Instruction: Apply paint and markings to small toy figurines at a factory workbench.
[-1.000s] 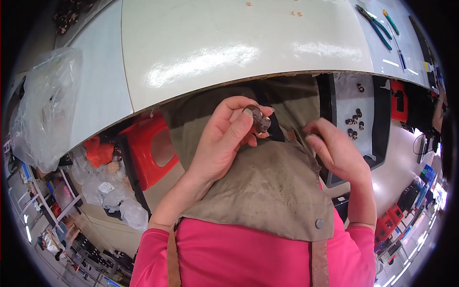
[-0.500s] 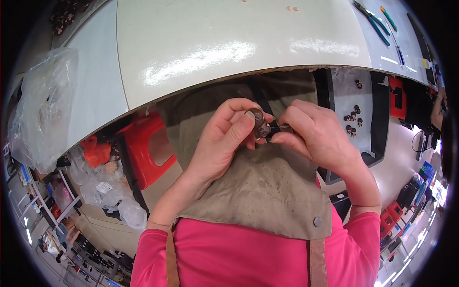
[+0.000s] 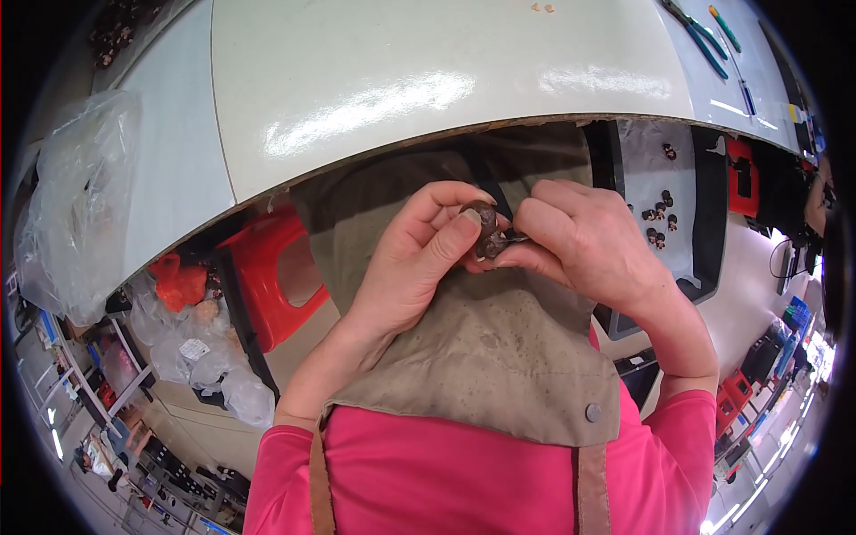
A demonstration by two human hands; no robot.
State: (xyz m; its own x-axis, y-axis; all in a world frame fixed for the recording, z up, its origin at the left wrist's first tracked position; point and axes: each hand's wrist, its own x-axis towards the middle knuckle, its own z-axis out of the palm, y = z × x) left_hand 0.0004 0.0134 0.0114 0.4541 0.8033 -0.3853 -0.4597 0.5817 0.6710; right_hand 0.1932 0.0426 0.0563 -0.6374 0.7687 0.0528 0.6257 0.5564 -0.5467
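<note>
My left hand (image 3: 419, 259) pinches a small dark brown lump (image 3: 487, 234) between thumb and fingertips, held over my lap just below the table edge. My right hand (image 3: 584, 241) presses against it from the right, its fingers closed on a thin metal tool (image 3: 514, 238) whose tip touches the lump. Both hands hover above a khaki apron (image 3: 499, 357) worn over a pink shirt.
A glossy white table (image 3: 428, 80) fills the top, with pliers and pens (image 3: 704, 36) at its far right. A red stool (image 3: 276, 276) stands to the left. A dark tray (image 3: 664, 214) on the right holds several small dark pieces. A clear plastic bag (image 3: 76, 205) hangs at left.
My right hand moved left from beside the apron to meet the left hand and brought the thin tool against the lump. The left hand stayed nearly still.
</note>
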